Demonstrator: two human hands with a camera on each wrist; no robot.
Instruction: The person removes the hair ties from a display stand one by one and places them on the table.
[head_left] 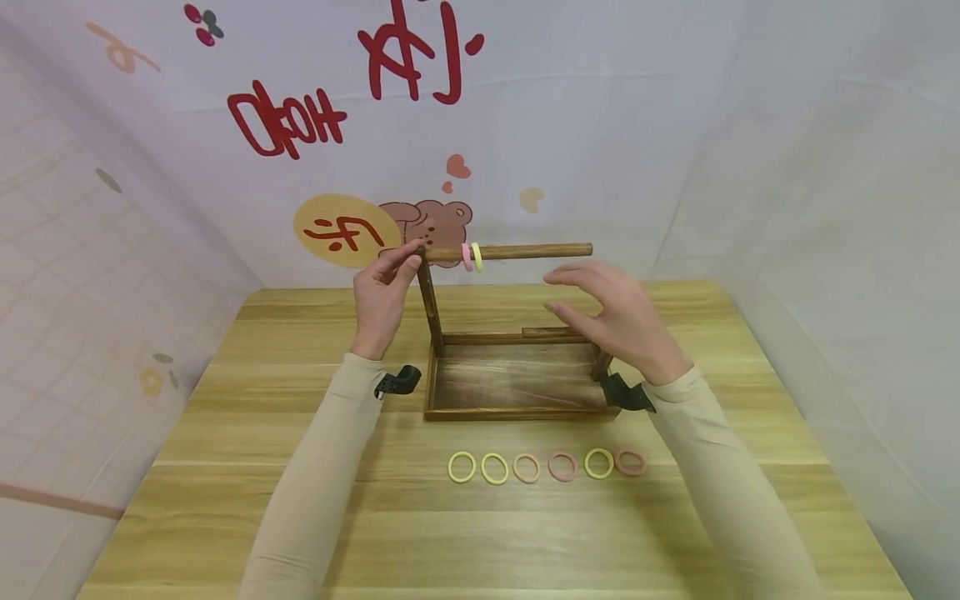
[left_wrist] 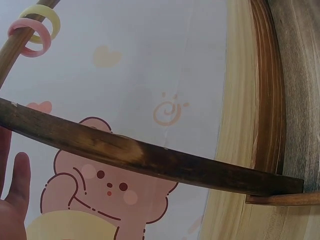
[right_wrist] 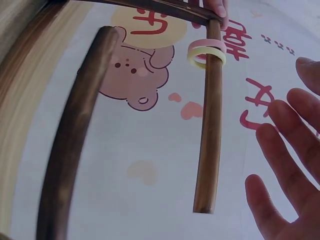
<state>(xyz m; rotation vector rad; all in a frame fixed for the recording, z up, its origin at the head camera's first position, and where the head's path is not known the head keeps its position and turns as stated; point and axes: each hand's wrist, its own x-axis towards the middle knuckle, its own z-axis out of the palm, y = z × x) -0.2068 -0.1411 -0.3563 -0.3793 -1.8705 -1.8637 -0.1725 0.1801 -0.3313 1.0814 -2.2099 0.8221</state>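
A dark wooden rack (head_left: 431,312) with a tray-like base stands on the table. From the top of its left post a wooden rod (head_left: 540,251) runs to the right and ends freely. A pink ring (head_left: 467,257) and a yellow ring (head_left: 477,257) hang side by side on the rod, nearer its left end. My left hand (head_left: 381,304) holds the rack at the corner where post and rod meet. Near the rod's free end, apart from it, is my right hand (head_left: 618,312), fingers spread and nothing held; its palm shows in the right wrist view.
Several rings in yellow, pink and orange, among them a yellow ring (head_left: 461,467), lie in a row in front of the base. A second, shorter rod (right_wrist: 75,135) belongs to the rack's lower right side. Behind the table (head_left: 247,450) hangs a printed white cloth (head_left: 600,125).
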